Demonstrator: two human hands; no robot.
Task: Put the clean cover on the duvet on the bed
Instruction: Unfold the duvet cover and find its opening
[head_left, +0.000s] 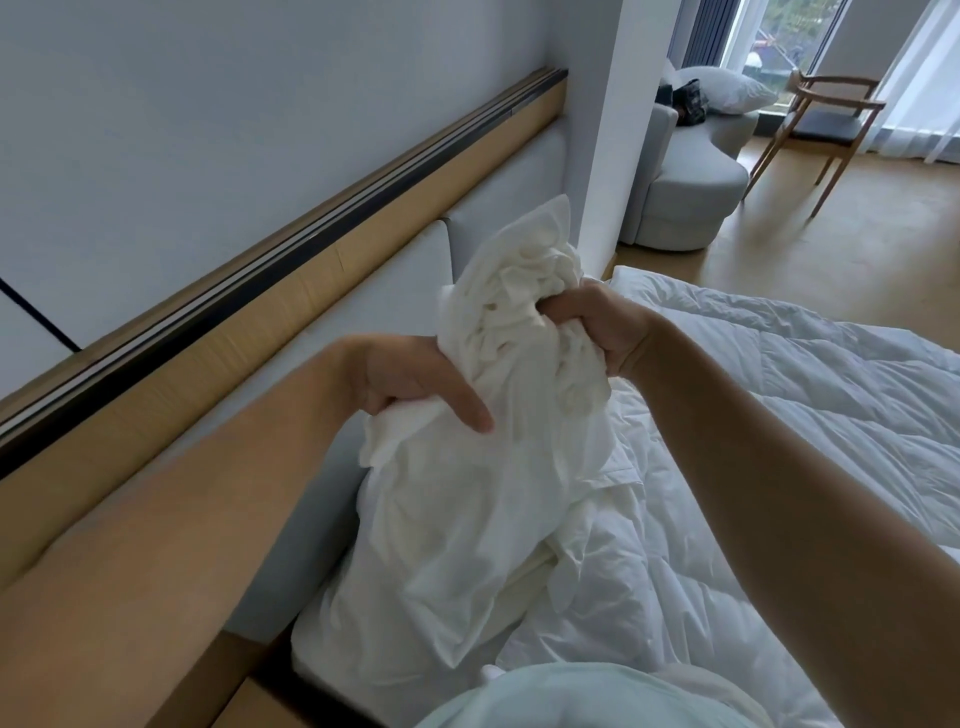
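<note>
A white duvet cover (483, 519) is bunched up and lifted in front of me, near the head of the bed. My left hand (410, 379) grips a gathered fold on its left side, with one finger stretched along the cloth. My right hand (602, 327) clutches the crumpled top of the bundle. The lower part of the cover hangs down onto the bed. A white quilted duvet (789, 395) lies spread over the bed to the right and below the cover.
A padded grey headboard (395, 275) with a wooden ledge runs along the wall at left. A white pillar (618, 130) stands behind the bed. Beyond it are a grey sofa (685, 182) with a pillow, a wooden chair (826, 119), wood floor and curtained windows.
</note>
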